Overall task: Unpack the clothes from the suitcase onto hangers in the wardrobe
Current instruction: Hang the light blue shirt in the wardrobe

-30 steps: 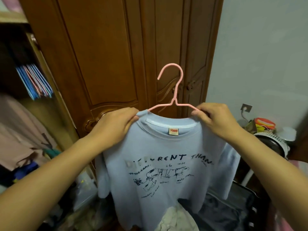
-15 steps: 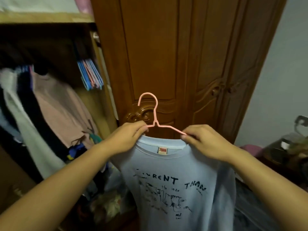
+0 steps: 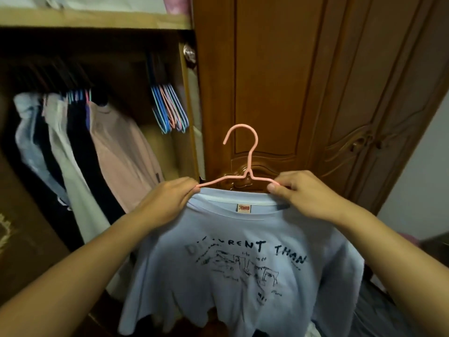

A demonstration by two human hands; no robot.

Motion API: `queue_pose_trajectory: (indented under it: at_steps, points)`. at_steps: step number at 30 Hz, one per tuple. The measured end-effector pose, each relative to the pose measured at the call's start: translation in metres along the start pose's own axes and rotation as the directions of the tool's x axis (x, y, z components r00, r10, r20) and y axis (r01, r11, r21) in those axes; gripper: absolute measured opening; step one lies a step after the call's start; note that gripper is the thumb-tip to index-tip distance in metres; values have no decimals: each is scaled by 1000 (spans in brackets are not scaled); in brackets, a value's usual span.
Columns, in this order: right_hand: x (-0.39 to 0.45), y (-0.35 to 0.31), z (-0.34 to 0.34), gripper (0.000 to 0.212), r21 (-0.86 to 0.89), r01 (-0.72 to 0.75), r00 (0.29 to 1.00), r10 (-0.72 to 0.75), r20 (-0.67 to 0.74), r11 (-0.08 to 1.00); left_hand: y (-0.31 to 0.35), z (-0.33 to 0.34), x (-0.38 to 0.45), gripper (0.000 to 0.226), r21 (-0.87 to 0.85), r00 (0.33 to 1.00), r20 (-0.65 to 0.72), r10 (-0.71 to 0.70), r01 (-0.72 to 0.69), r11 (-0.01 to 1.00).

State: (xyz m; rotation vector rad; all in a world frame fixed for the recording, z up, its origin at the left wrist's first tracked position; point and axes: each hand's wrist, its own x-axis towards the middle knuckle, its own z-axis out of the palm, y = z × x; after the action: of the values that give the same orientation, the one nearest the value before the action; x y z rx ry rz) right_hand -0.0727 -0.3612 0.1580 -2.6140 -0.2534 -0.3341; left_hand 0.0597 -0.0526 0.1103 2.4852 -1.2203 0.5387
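Observation:
A light blue T-shirt with dark printed lettering hangs on a pink wire hanger, whose hook points up in front of the wooden wardrobe door. My left hand pinches the shirt's left shoulder over the hanger arm. My right hand pinches the right shoulder the same way. The open wardrobe compartment lies to the left, with several garments hanging on its rail. The suitcase is mostly hidden below the shirt.
A bunch of empty blue and pink hangers hangs at the right end of the rail, beside the door edge. A shelf runs above the compartment. A pale wall stands at the right.
The view has swung left and up, so the open wardrobe now fills the left side. The shirt on its hanger has been carried from beside the suitcase toward the wardrobe, both hands keeping their grip.

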Motion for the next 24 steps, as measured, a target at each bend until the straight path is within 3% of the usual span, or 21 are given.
queue_pose_trajectory:
  at_steps: [3, 7, 9, 12, 15, 17, 19, 21, 22, 24]
  points:
    - [11, -2, 13, 39, -84, -50, 994, 58, 88, 995, -17, 8, -4, 44, 80, 998, 57, -18, 13, 997]
    - [30, -10, 24, 45, -61, -90, 996, 89, -5, 994, -29, 5, 1, 26, 60, 987, -153, 40, -31, 998]
    - [35, -17, 30, 46, -91, -99, 994, 104, 43, 991, -34, 4, 5, 20, 120, 991, -120, 67, -53, 991]
    - [44, -27, 38, 44, -82, -133, 991, 133, -12, 988, -45, 9, 11, 6, 233, 999, -42, 29, -18, 972]
    - [45, -30, 42, 21, 95, -124, 969, 99, 228, 988, -63, 17, 33, 4, 315, 996, 39, -75, 59, 947]
    - [41, -30, 39, 52, 284, -135, 940, 31, 341, 949, -81, 24, 47, 6, 256, 993, -13, -121, 120, 959]
    - [31, -30, 37, 71, 530, -223, 946, 50, 320, 818, -92, 32, 56, 9, 114, 985, -71, -157, 165, 980]
    - [24, -38, 47, 81, 826, -344, 938, 126, 322, 446, -97, 40, 62, 12, -13, 982, -71, -175, 175, 984]
    - [30, -46, 54, 85, 892, -358, 933, 136, 332, 277, -105, 36, 66, 10, -14, 978, -70, -197, 197, 980]
    - [41, -58, 65, 75, 907, -380, 918, 191, 347, 181, -117, 35, 76, 4, 31, 970, -71, -234, 237, 971]
